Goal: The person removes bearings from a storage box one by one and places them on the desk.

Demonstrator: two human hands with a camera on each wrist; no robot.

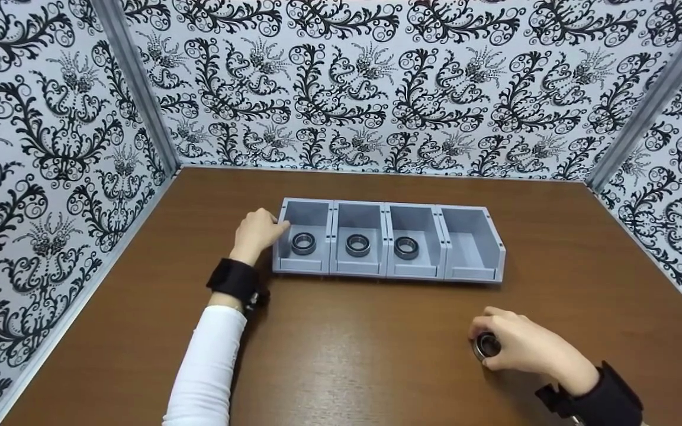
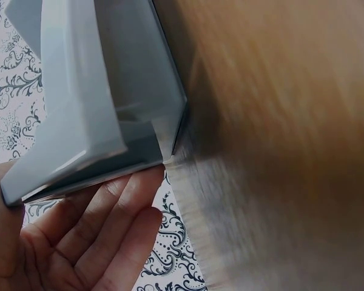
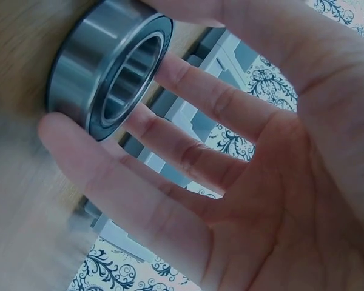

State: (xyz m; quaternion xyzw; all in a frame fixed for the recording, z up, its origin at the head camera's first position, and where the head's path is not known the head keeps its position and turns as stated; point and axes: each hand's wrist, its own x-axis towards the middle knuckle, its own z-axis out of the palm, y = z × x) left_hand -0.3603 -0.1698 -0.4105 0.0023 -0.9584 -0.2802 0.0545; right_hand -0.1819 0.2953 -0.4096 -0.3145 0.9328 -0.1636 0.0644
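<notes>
A row of joined grey open-front bins [image 1: 415,272] stands on the table. My left hand [image 1: 256,232] holds the row's left end, its thumb over the top edge of the side wall. In the left wrist view the fingers [image 2: 103,224] lie along the outside of that wall. One bearing sits in each of the three left bins: a left bearing [image 1: 303,251], a middle one [image 1: 357,253] and a right one [image 1: 406,256]. Front right of the row, my right hand [image 1: 521,343] pinches another steel ball bearing [image 3: 79,76] by its rim, tilted on edge.
The rightmost bin [image 1: 465,251] shows a bare floor. Brown wooden table [image 1: 341,349] surface spreads around the bins. Patterned panels [image 1: 341,89] with grey metal corner posts [image 1: 140,89] enclose the back and both sides.
</notes>
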